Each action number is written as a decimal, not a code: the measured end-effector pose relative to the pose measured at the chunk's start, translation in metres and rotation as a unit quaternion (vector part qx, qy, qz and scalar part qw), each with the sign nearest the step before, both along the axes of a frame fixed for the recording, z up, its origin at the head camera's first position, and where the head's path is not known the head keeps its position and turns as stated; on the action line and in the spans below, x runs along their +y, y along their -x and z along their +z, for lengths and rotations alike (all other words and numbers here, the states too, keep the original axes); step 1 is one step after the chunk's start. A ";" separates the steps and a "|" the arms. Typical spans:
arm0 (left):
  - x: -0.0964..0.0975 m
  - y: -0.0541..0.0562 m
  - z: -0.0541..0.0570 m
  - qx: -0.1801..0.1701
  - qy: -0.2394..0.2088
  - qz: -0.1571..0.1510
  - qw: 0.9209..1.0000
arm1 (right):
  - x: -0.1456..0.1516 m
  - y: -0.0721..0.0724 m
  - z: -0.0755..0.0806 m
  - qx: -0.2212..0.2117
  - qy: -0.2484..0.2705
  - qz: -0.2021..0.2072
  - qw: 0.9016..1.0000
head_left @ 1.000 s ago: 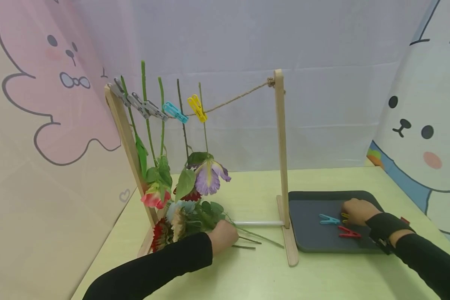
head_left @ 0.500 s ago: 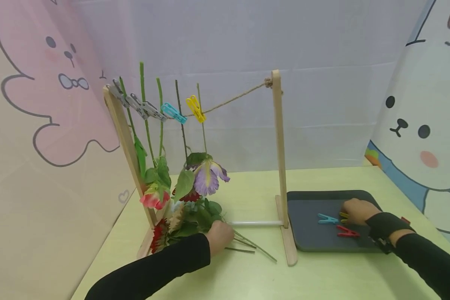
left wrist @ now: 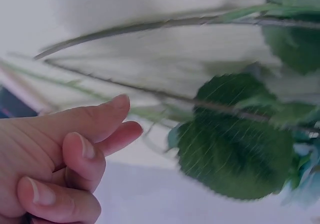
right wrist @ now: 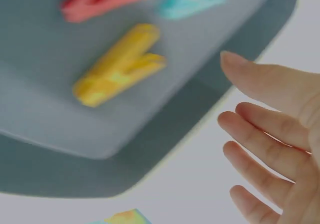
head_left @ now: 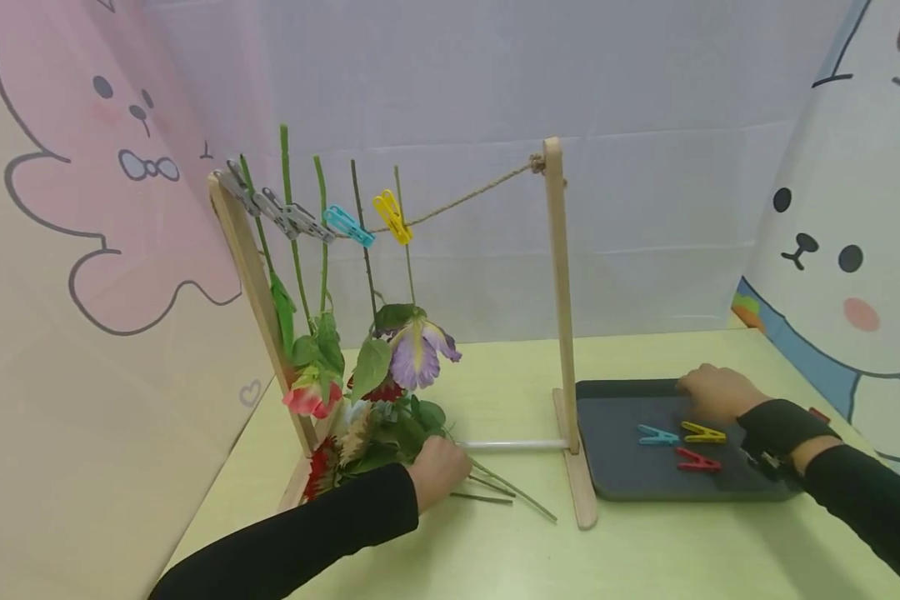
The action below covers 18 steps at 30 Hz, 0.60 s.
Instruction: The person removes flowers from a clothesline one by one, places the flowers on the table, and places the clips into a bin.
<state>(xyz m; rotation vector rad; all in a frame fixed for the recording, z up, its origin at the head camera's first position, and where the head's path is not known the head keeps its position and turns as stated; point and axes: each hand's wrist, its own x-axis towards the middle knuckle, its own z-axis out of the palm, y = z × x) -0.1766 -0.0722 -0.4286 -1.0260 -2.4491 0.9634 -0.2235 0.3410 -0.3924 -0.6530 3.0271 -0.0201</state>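
Observation:
On the table at the left lie loose artificial flowers with green leaves (head_left: 412,421), a red bloom (head_left: 319,468) and bare stems (head_left: 528,496). My left hand (head_left: 440,468) is at their stems. In the left wrist view its fingers (left wrist: 82,156) are loosely curled, thumb and index tips apart beside a thin green stem (left wrist: 85,87), with nothing visibly gripped. My right hand (head_left: 722,395) hovers over the back of a dark grey tray (head_left: 622,479), fingers spread and holding nothing. In the tray lie a yellow clothes peg (head_left: 703,432), a blue peg (head_left: 657,435) and a red peg (head_left: 697,460).
A wooden frame with a right post (head_left: 561,292) and left post (head_left: 258,304) carries a twine rope (head_left: 472,197). Grey, blue and yellow pegs (head_left: 392,217) clip flowers upside down on it, including a purple flower (head_left: 417,354). A white rod (head_left: 517,445) runs low between the posts.
My right hand has drawn back from the yellow peg, which now lies uncovered in the tray. The loose stems swung slightly under my left hand earlier; they have hardly moved since.

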 end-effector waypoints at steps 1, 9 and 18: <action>0.000 -0.002 0.004 0.002 -0.002 -0.002 1.000 | -0.002 0.001 0.008 0.008 0.007 0.002 1.000; -0.001 -0.018 0.047 -0.006 -0.043 -0.002 0.999 | -0.015 0.007 0.091 0.087 0.083 -0.018 0.993; -0.008 0.001 0.134 0.062 -0.172 -0.028 0.983 | -0.058 0.032 0.240 0.211 0.318 -0.104 0.919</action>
